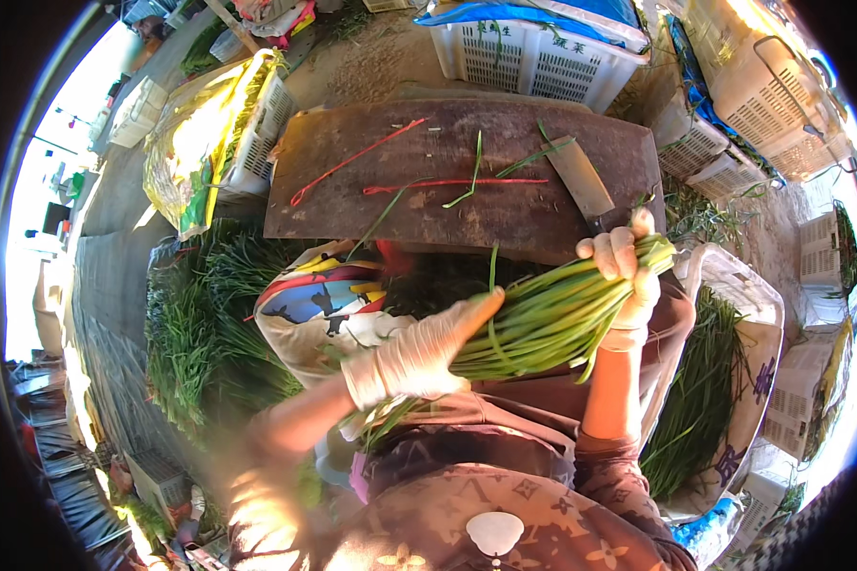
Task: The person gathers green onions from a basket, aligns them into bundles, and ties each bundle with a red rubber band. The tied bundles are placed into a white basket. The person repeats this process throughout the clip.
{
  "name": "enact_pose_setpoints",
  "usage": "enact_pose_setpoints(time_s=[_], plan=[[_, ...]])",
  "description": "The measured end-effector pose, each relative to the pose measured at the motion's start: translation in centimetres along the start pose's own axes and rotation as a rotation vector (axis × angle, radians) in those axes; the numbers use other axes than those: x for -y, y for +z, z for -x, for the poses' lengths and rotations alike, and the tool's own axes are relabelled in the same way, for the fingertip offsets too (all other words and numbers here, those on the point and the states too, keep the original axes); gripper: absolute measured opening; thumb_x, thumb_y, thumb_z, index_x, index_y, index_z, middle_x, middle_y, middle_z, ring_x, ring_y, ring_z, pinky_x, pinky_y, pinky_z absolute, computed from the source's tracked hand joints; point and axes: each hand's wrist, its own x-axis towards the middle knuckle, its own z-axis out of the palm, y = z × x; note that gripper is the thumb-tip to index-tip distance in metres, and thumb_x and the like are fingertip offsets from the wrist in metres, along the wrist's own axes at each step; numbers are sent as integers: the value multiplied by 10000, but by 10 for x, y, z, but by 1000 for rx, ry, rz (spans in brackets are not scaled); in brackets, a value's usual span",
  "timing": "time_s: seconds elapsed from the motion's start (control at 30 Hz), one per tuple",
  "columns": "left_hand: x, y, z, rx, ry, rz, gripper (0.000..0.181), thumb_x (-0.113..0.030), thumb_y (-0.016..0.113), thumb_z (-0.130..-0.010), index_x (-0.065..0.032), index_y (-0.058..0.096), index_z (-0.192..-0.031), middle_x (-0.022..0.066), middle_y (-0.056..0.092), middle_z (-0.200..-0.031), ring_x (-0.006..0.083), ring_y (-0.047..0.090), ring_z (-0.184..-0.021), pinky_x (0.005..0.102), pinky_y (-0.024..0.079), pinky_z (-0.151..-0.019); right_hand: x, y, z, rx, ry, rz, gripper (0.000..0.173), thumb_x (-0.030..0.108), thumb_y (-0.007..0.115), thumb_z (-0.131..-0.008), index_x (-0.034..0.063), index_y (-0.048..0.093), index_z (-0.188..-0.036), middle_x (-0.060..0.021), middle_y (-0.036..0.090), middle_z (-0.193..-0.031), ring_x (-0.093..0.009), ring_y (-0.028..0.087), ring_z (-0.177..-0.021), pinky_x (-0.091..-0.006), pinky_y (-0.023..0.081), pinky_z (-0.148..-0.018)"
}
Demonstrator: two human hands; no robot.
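Note:
A thick bundle of green chives [543,321] lies slantwise above my lap, its pale stem ends up at the right. My right hand [625,271], in a thin glove, grips it just below those ends. Also gloved, my left hand [428,350] clasps the leafier part, thumb stretched along the near side. A single leaf crosses the bundle like a band between both hands. Just beyond my right hand, a cleaver [578,175] rests on the dark wooden board [414,207], its handle towards me. Two red ties [464,182] and several loose leaves lie on that board.
Heaped chives [214,328] stand at my left. On the right is a white plastic crate [768,321] holding more chives [700,400]. A white crate with a blue cover [543,57] stands behind the board, and a yellow-covered crate [257,135] at its left.

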Motion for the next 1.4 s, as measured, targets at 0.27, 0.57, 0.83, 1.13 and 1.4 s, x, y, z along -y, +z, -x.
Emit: enact_pose_setpoints(time_s=[0.27, 0.57, 0.83, 1.13, 1.4], plan=[[264, -8, 5, -791, -619, -381, 594, -380, 738, -884, -41, 568, -1340, 215, 573, -1330, 387, 572, -1216, 470, 466, -1033, -74, -26, 68, -143, 345, 760, 221, 3, 794, -774, 70, 648, -926, 1, 688, -851, -71, 615, -799, -261, 528, -741], [176, 2, -45, 505, -192, -268, 217, -258, 733, -814, -84, 752, -942, 138, 733, -919, 349, 696, -922, 446, 546, -858, 60, 5, 3, -340, 121, 703, 311, -143, 700, -801, 51, 611, -1027, -28, 659, -883, -128, 647, -825, -264, 546, -798], [206, -14, -151, -402, -681, -497, 264, -268, 680, -919, -89, 657, -1112, 152, 713, -933, 361, 700, -936, 483, 546, -794, 162, 33, 6, -254, -309, 957, 293, -4, 674, -751, 32, 554, -1015, -69, 589, -847, -188, 615, -749, -425, 562, -863], [65, 43, -127, 511, 48, -204, 605, -335, 753, -854, -118, 588, -1395, 120, 653, -1248, 301, 648, -1133, 413, 520, -994, 223, 22, -41, -641, -1049, 1506, 314, 134, 659, -901, 10, 657, -1189, -138, 701, -1083, -241, 689, -1034, -367, 550, -944], [65, 100, -217, 85, -273, 2126, 730, -576, 608, -964, -30, 479, -1431, 139, 564, -1425, 302, 489, -1376, 466, 414, -1152, -50, -67, 12, -172, -598, 1434, 393, 183, 879, -731, 93, 665, -1048, -85, 681, -1013, -341, 638, -1141, -550, 369, -1137]])
